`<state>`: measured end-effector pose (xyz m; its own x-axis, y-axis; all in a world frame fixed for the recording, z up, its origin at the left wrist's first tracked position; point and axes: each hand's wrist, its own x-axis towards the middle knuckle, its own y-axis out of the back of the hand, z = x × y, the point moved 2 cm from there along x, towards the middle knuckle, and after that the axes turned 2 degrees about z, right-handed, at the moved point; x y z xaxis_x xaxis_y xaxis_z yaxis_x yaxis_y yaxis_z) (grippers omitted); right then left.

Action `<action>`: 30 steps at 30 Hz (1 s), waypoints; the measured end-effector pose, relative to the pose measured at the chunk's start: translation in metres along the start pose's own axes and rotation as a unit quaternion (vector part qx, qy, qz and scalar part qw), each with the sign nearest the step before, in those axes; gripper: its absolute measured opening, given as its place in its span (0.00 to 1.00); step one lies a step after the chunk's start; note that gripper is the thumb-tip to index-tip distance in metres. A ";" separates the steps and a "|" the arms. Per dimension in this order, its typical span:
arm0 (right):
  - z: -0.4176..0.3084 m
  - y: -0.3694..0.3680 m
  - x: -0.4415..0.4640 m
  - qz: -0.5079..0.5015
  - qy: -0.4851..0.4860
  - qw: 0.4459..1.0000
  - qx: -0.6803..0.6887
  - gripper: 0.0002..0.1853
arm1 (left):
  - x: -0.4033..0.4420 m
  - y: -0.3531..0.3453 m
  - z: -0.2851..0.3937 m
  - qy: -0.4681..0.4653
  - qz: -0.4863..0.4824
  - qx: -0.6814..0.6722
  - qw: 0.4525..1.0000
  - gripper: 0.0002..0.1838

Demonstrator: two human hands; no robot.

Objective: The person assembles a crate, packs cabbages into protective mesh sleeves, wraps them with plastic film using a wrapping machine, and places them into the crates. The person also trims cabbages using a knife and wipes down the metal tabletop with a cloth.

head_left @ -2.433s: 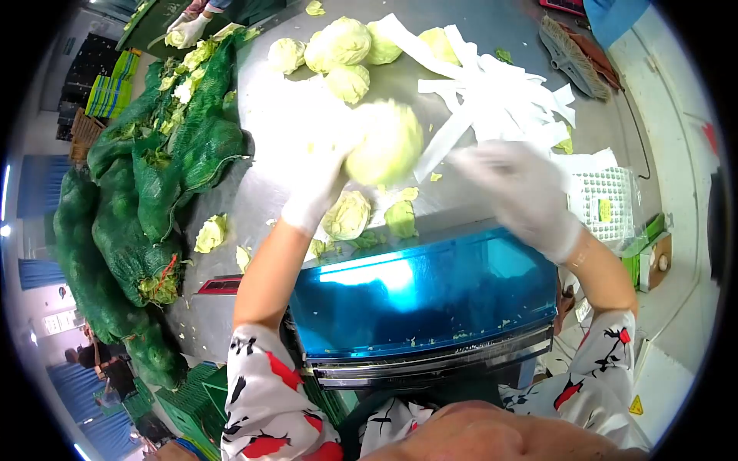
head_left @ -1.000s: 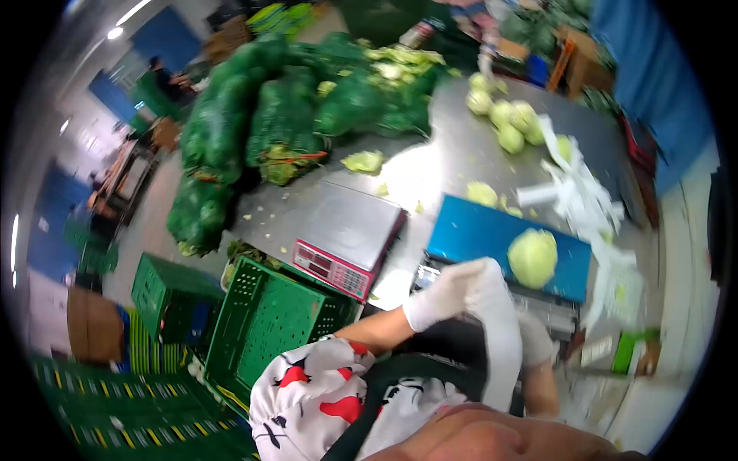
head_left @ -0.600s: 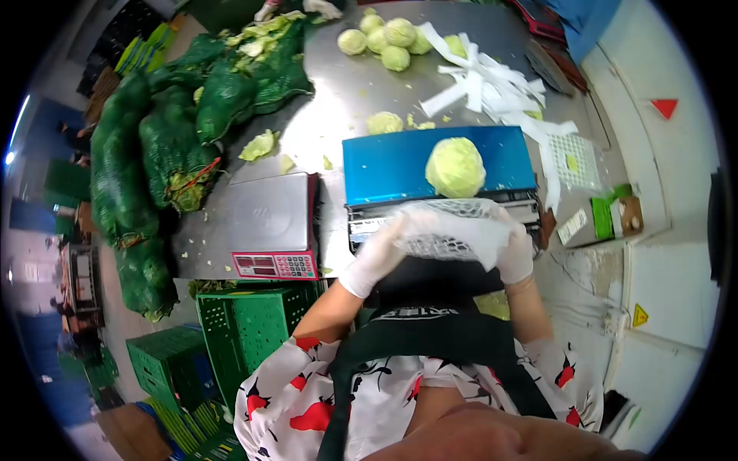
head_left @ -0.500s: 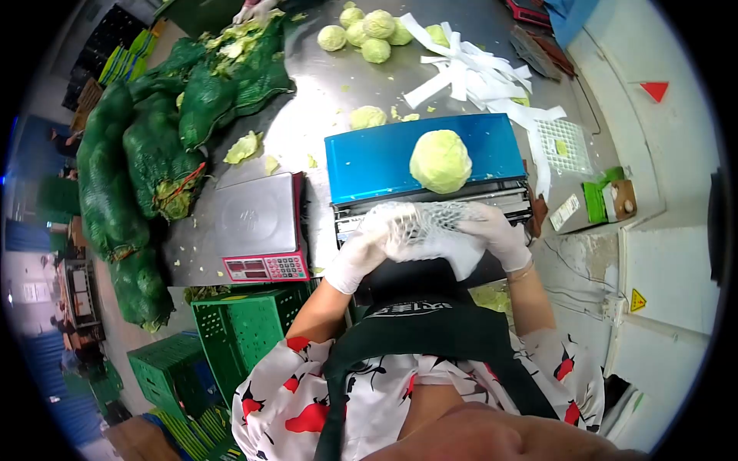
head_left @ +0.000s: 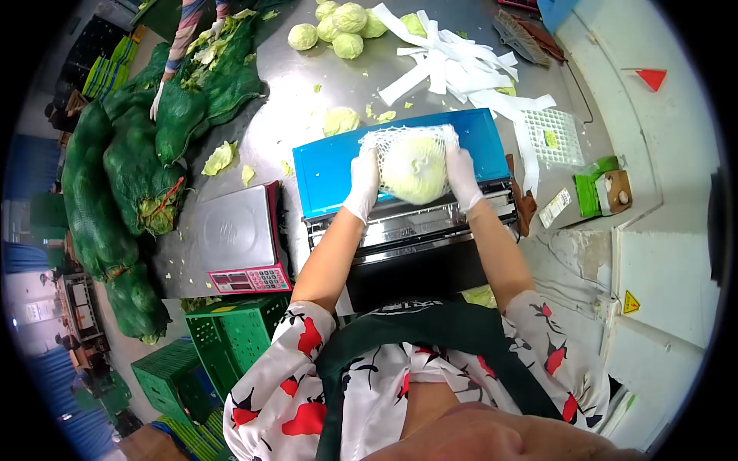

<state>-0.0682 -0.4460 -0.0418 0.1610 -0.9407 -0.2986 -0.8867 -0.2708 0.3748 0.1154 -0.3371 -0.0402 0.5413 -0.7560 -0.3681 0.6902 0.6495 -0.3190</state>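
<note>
A pale green cabbage sits over the blue panel of a machine, with a white foam net stretched around its far side and flanks. My left hand, in a white glove, grips the net at the cabbage's left side. At the right side, my gloved right hand holds the net's other edge. The near part of the cabbage shows bare. Several other cabbages lie at the far side of the metal table, beside a pile of white strips.
Left of the machine stands a red-framed scale. Full green mesh sacks lie along the left edge, where another person's hand reaches in. Green crates stand below the table. A white grid tray and a box are at right.
Both my hands have moved forward from the machine's near edge to the cabbage, and the net now surrounds part of it. The other person's arm has come further over the sacks.
</note>
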 end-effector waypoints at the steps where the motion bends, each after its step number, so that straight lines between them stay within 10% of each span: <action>1: 0.004 -0.001 -0.005 0.009 -0.006 1.000 -0.001 0.37 | -0.001 -0.002 0.000 -0.009 0.015 0.006 1.000 0.19; 6: -0.060 0.023 -0.066 -0.077 0.148 0.986 -0.011 0.20 | -0.060 -0.021 0.028 0.233 -0.165 -0.282 0.916 0.24; 10: -0.090 0.039 -0.035 -0.323 0.045 0.917 0.229 0.13 | -0.055 0.006 -0.027 0.176 -0.188 -0.206 0.944 0.29; 12: -0.065 0.037 -0.007 -0.434 -0.005 0.833 0.344 0.15 | -0.060 0.004 -0.016 0.288 -0.176 -0.395 0.855 0.31; 15: -0.023 0.023 -0.001 -0.330 -0.083 0.886 0.316 0.17 | -0.041 0.011 0.026 0.255 -0.168 -0.337 0.891 0.30; 17: -0.036 0.022 -0.009 -0.230 0.027 0.955 0.185 0.22 | -0.018 0.027 0.050 0.244 -0.145 -0.199 0.938 0.29; 19: -0.061 0.020 -0.021 -0.200 0.107 0.959 0.170 0.26 | -0.007 0.023 0.079 0.045 -0.178 0.039 0.982 0.18; 21: -0.069 0.001 -0.039 -0.294 0.158 0.930 0.154 0.42 | 0.008 0.006 0.088 0.095 -0.239 -0.003 0.966 0.16; 23: -0.068 -0.016 -0.061 -0.174 0.297 0.938 -0.031 0.47 | 0.002 -0.010 0.100 0.062 -0.258 0.102 0.959 0.15; 27: -0.047 -0.009 -0.048 -0.210 0.149 0.962 0.095 0.47 | 0.028 0.019 0.142 -0.117 -0.260 0.186 0.940 0.13; 30: -0.036 -0.007 -0.057 -0.186 0.139 0.953 0.195 0.42 | 0.055 0.091 0.143 -0.198 0.065 0.093 0.974 0.15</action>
<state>-0.0559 -0.3980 0.0044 0.5557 -0.8272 -0.0836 -0.8311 -0.5501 -0.0818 0.2764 -0.3306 0.0351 0.7470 -0.6647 -0.0167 0.6589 0.7433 -0.1155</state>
